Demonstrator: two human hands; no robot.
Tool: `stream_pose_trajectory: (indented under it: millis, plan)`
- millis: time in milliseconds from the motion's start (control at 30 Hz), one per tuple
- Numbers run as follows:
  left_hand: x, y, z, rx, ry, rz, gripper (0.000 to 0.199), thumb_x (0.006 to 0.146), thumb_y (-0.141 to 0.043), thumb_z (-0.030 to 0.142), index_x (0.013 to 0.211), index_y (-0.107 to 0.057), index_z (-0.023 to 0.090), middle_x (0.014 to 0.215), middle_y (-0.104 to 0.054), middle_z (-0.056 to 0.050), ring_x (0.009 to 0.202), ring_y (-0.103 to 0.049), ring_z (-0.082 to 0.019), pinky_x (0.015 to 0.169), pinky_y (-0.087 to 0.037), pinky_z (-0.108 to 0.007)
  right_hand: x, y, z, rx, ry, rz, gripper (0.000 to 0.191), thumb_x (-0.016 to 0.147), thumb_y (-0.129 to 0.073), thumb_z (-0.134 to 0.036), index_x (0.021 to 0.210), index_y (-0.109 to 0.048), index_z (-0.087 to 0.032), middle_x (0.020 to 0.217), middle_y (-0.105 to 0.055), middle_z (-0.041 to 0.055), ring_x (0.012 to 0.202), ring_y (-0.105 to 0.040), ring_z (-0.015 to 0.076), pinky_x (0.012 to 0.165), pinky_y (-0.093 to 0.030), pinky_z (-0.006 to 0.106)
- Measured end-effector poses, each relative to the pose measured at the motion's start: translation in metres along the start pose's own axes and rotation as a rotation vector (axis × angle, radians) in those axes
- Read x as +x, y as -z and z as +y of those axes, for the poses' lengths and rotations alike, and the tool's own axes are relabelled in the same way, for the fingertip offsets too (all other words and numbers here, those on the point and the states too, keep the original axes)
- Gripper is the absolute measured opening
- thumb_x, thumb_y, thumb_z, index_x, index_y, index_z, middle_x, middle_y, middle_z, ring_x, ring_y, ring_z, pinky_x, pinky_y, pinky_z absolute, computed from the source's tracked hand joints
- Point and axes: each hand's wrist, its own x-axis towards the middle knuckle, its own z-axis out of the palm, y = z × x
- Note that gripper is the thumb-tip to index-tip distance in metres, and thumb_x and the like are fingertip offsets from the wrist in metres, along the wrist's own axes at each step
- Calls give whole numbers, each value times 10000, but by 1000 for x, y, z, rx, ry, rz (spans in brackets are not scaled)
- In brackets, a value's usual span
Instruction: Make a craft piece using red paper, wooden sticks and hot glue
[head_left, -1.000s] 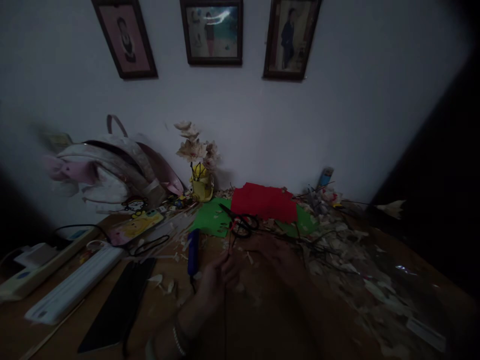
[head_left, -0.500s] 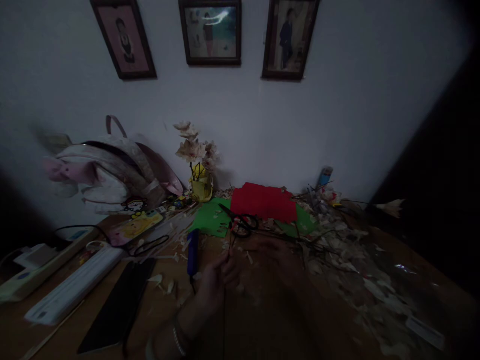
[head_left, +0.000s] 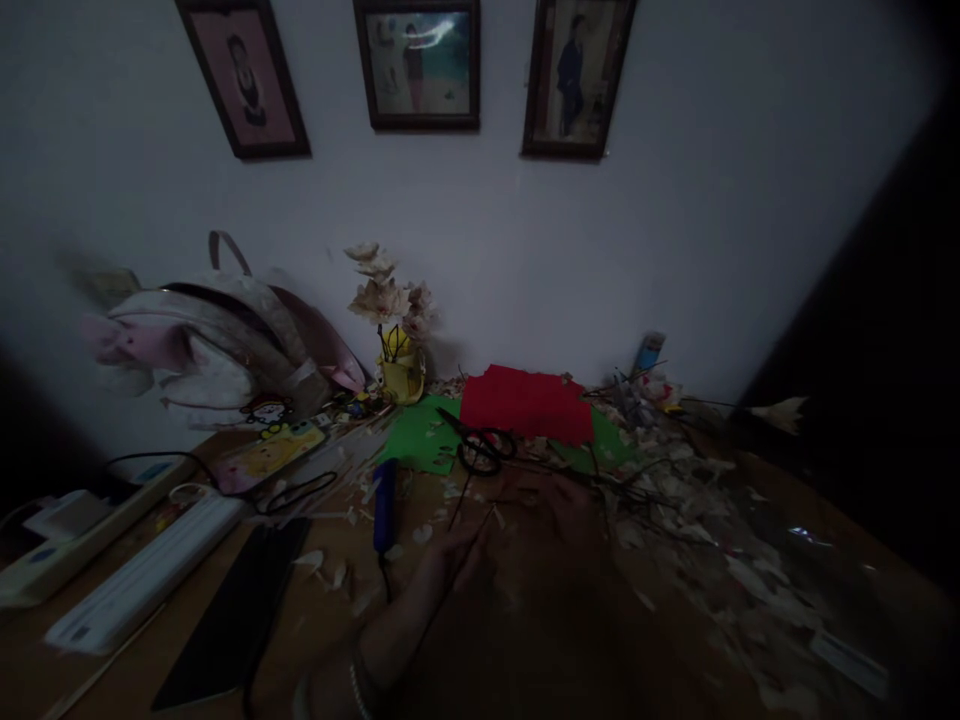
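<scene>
Left hand (head_left: 457, 560) pinches a thin dark wire (head_left: 489, 518), fingers together on it, just above the wooden table (head_left: 315, 610); right hand (head_left: 547, 510), in shadow, lies near the black-handled scissors (head_left: 484, 452), its finger state indeterminable; scissors rest on green paper (head_left: 424, 435), beside red paper (head_left: 525, 405); paper scraps (head_left: 697, 540) litter the table.

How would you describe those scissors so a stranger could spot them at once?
Start at the wooden desk under three framed pictures, then find the red paper on green paper. The black-handled scissors lie at the red sheet's lower left corner, blades pointing up-left, the only looped handles there.
</scene>
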Motion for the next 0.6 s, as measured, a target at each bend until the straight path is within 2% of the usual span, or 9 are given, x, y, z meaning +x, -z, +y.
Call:
stream_pose_trajectory:
  millis: [133, 267, 333, 500, 600]
  plan:
    - [-1, -3, 1, -10, 9, -9, 292, 706, -588, 274, 458, -503, 147, 267, -252, 63, 286, -278, -69, 342, -176, -194, -1, -4, -7, 74, -57, -25, 314, 608, -674, -500, 683, -664, -195, 447, -496, -54, 400, -398, 88, 415, -313, 205]
    - [-4, -6, 1, -47, 43, 7, 285, 714, -573, 261, 461, -507, 147, 283, -265, 61, 296, -305, -71, 345, -189, -184, -1, -5, -11, 317, -136, -99, 276, 533, -741, -441, 655, -653, -209, 611, -596, -17, 562, -539, 116, 546, -422, 217]
    - [-4, -5, 0, -56, 50, 2, 274, 715, -564, 247, 467, -504, 149, 293, -285, 58, 299, -313, -72, 349, -198, -184, -2, -4, -11, 355, -154, -107, 267, 532, -743, -438, 620, -641, -208, 679, -622, -3, 615, -563, 120, 572, -431, 212]
    - [-5, -7, 3, 55, 30, 14, 346, 721, -553, 265, 408, -457, 152, 305, -270, 56, 301, -300, -63, 358, -217, -187, 1, 2, -4, 73, -93, -74, 305, 595, -692, -457, 721, -660, -180, 697, -628, 10, 570, -519, 119, 520, -385, 210]
    - [-7, -13, 7, 140, -1, 18, 369, 714, -575, 278, 395, -436, 154, 307, -273, 56, 305, -302, -57, 372, -235, -190, 2, 2, -4, -11, -91, -102, 322, 605, -668, -443, 768, -647, -166, 618, -600, -1, 530, -498, 126, 515, -376, 222]
